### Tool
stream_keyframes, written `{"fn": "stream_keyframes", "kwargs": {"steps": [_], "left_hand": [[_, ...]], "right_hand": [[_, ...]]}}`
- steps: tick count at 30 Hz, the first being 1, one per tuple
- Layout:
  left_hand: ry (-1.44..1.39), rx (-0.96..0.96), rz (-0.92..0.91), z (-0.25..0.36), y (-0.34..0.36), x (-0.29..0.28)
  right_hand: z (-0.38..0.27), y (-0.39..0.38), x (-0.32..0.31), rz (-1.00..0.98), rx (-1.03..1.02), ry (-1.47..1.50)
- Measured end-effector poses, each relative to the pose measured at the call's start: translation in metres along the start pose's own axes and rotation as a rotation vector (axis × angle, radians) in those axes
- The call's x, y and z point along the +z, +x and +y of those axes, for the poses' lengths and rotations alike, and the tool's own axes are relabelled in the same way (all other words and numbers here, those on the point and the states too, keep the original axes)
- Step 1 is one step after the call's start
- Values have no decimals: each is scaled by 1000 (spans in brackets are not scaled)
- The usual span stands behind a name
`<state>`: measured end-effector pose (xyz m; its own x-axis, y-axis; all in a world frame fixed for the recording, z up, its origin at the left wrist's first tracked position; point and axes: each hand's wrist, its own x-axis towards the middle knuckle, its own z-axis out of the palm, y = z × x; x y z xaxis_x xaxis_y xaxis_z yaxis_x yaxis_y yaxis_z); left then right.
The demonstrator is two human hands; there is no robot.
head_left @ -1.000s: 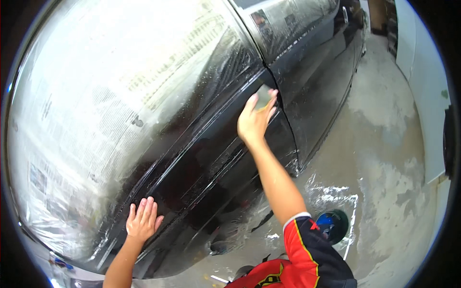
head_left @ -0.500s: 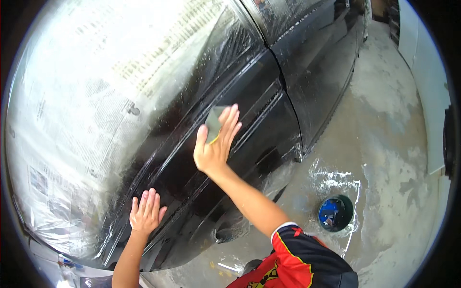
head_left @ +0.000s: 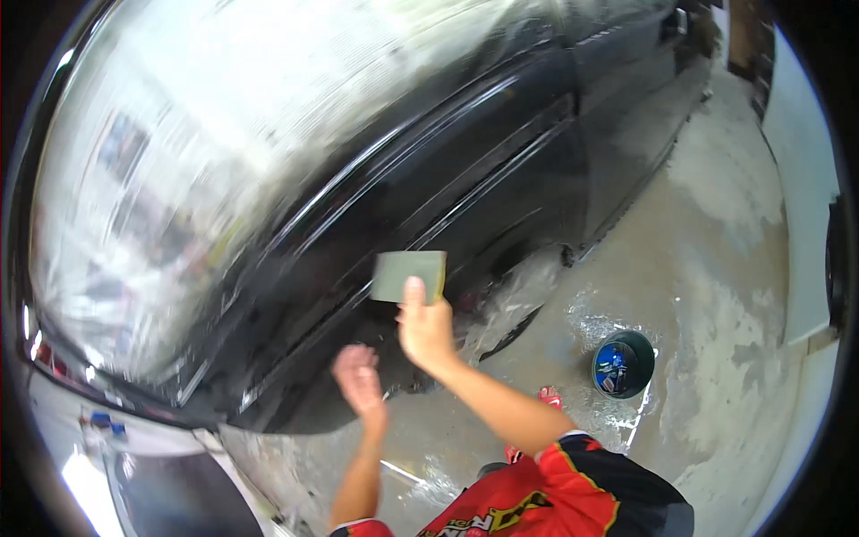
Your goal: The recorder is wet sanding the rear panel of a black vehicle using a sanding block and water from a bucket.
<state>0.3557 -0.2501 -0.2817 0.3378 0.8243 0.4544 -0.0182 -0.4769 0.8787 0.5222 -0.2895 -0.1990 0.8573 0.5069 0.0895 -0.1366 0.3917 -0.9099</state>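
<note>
My right hand [head_left: 426,329] grips a grey-green piece of sandpaper [head_left: 410,275] with a yellow edge, its thumb lying on the face towards me. Hand and sandpaper are in front of the wet black side panel [head_left: 358,242] of a vehicle; whether they touch it I cannot tell. To the lower left, close to the panel's lower part, is my left hand [head_left: 360,379]. Motion blurs its fingers, which look bent, and nothing shows in them.
Clear plastic and paper [head_left: 224,116] cover the vehicle's upper part. On the wet concrete floor [head_left: 707,358] at the right stands a dark green bucket [head_left: 637,349] with blue things inside. A pale wall [head_left: 796,197] rises at the far right. Another dark vehicle part [head_left: 179,492] shows at the lower left.
My right hand has come down off the panel's upper part, and the sandpaper now faces me in its grip. The left hand has left the panel and moved right. The view has shifted.
</note>
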Motion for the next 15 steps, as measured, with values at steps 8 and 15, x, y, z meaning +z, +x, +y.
{"fn": "stream_keyframes", "kwargs": {"steps": [8,15], "left_hand": [[-1189,-1073,7,-67,-172,137],[-1139,-1520,116,-175,-307,169]], "right_hand": [[241,-139,-215,-248,448,-1105],[255,-89,-413,-689,1291,-194]]}}
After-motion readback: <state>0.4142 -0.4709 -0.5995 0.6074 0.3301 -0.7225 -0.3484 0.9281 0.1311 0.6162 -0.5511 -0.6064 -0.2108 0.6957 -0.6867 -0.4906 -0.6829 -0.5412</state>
